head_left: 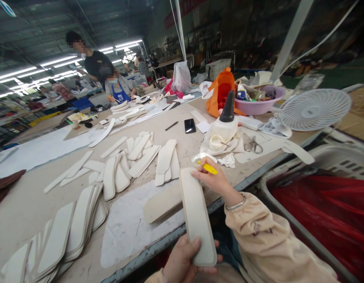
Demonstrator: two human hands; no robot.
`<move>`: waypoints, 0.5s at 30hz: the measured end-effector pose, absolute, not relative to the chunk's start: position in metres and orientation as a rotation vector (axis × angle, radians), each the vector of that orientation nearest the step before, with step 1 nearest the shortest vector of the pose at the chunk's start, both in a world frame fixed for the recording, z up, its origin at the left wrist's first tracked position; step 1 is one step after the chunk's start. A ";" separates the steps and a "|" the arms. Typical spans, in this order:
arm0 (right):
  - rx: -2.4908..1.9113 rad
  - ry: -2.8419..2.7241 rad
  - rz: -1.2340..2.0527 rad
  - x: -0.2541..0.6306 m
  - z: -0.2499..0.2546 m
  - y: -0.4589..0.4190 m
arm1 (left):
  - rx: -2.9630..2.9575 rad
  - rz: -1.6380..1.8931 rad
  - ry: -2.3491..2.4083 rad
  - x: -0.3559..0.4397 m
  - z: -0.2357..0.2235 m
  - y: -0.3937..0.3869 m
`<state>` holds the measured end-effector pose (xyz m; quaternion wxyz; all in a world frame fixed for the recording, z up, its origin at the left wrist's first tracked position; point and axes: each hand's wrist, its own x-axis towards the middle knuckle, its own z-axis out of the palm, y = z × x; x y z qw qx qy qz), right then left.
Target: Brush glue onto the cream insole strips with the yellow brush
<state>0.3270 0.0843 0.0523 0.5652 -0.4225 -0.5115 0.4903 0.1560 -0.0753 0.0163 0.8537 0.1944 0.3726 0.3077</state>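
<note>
A long off-white strip with rounded ends (197,212) is held at a tilt over the table's front edge. My left hand (184,257) grips its lower end, thumb on top and fingers underneath. My right hand (211,177) is closed around a yellow-handled tool (209,167), whose working end I cannot make out. The right thumb touches the strip's far end. Under and beside the strip, a small stack of similar beige pieces (164,202) lies on a white sheet (125,228).
Stacks of pale strips (81,220) cover the table's left side. Further back are a black phone (189,125), scissors (253,146), a white container with a black cone (227,112), an orange bag (218,94), a purple basin (260,104) and a fan grille (315,109). Other people work beyond.
</note>
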 end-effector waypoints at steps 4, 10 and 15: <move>-0.976 -1.184 1.178 0.326 0.054 0.084 | 0.379 0.678 0.774 0.157 0.018 -0.077; -0.993 -1.199 1.149 0.326 0.056 0.084 | 0.400 0.663 0.818 0.157 0.020 -0.078; -0.955 -1.115 1.186 0.326 0.053 0.087 | 0.321 0.637 0.695 0.152 0.022 -0.076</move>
